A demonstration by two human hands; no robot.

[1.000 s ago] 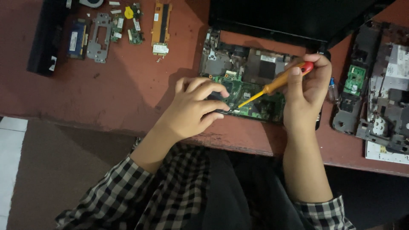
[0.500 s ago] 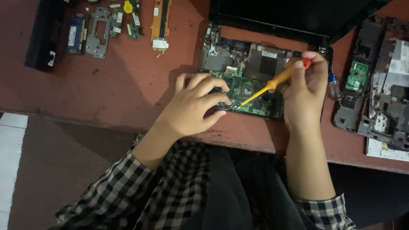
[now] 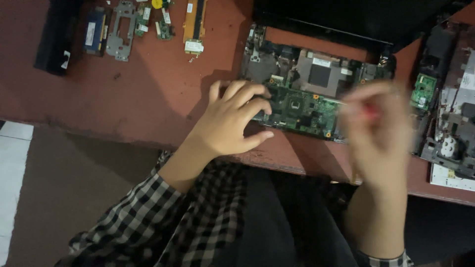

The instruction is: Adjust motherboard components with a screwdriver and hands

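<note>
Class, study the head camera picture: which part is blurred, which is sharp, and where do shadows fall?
In the head view, the right hand is smeared by motion blur, with only a red trace of what it grips; the left hand and green circuit board are sharp; the left hand's shadow falls on the reddish table.

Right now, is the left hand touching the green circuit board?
Touching. The head view shows the left hand resting its fingertips on the near left edge of the green circuit board, with no gap.
</note>
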